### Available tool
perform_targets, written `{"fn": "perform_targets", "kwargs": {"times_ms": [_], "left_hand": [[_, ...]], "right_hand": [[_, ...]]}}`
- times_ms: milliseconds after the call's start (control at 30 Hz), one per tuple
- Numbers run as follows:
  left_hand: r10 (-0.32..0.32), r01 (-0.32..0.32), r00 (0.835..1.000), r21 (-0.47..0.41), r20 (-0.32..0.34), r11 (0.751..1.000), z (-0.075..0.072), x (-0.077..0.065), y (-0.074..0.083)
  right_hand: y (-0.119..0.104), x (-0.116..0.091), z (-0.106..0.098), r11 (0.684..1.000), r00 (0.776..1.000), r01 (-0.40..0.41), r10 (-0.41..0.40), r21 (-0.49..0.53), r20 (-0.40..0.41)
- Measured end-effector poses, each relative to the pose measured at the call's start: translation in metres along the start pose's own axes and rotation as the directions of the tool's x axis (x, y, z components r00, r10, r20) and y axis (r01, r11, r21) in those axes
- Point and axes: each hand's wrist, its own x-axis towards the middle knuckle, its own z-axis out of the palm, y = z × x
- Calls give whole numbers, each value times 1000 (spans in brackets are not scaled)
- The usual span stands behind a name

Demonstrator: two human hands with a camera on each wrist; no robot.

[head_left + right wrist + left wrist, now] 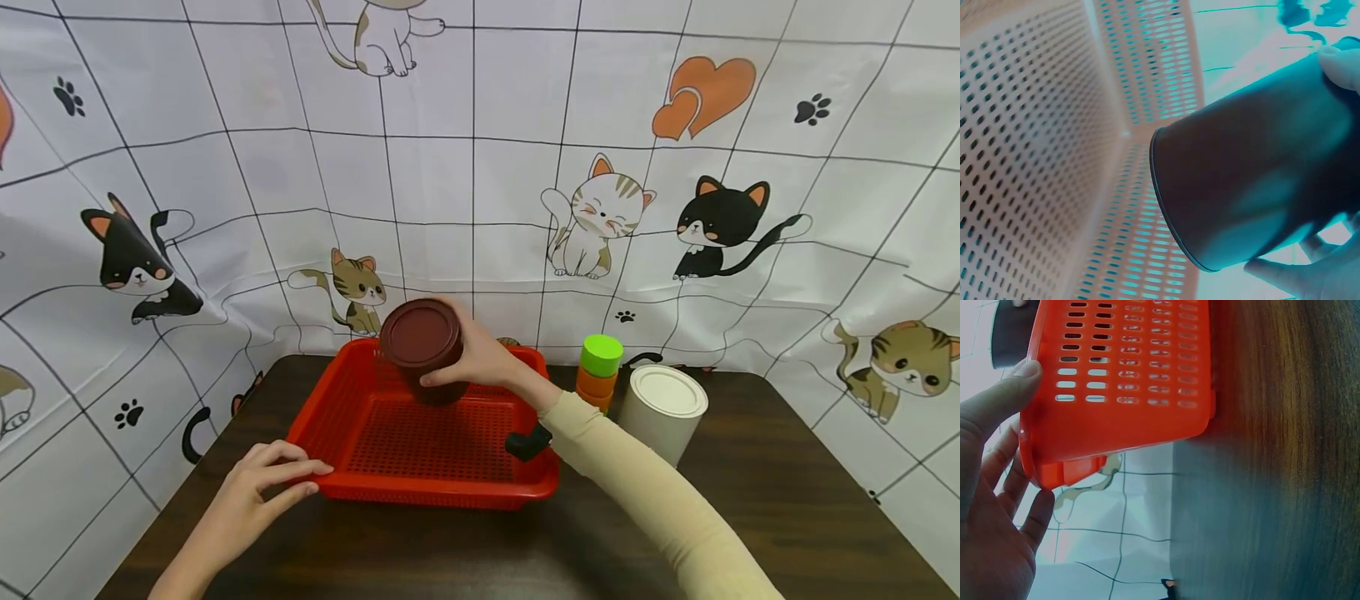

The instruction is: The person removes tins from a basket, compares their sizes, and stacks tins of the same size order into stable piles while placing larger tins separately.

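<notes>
A dark reddish-brown lidded canister [422, 335] is held in my right hand [480, 354], thumb on its near side and the other fingers behind it. It hangs slightly tilted over the back part of a red plastic basket [420, 490]. In the right wrist view the canister [1254, 169] has its base toward the basket's perforated wall [1141, 62]. My left hand [262, 483] is at the basket's near left corner. The left wrist view has the left thumb [1013, 390] on the outside of the rim [1027, 431], with the fingers on its other side.
Right of the basket stand a white lidded canister [663, 404] and a stack of orange pieces [596, 385] with a green top [602, 356]. Everything rests on a dark wooden table [750, 492]. A cat-patterned sheet [472, 183] hangs behind and at both sides.
</notes>
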Motion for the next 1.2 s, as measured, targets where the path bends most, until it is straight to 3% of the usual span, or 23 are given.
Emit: {"fn": "perform_targets", "kwargs": {"times_ms": [167,333,600,800,1200], "left_hand": [[-8,8,1000,-2,-1,1000,0,1,0],[-8,8,1000,-11,-2,1000,1,1,1],[-14,14,1000,-10,2,1000,1,0,1],[-13,13,1000,-9,1,1000,1,1,0],[-31,31,999,13,14,999,0,2,2]], "right_hand": [[-21,-4,-23,996,995,5,4,86,-99],[-46,-11,-47,996,981,-15,32,89,-191],[-80,-24,-91,998,950,36,-19,49,-311],[-103,-40,-128,997,926,8,21,77,-377],[-120,-95,-187,982,852,-188,144,-37,-504]]}}
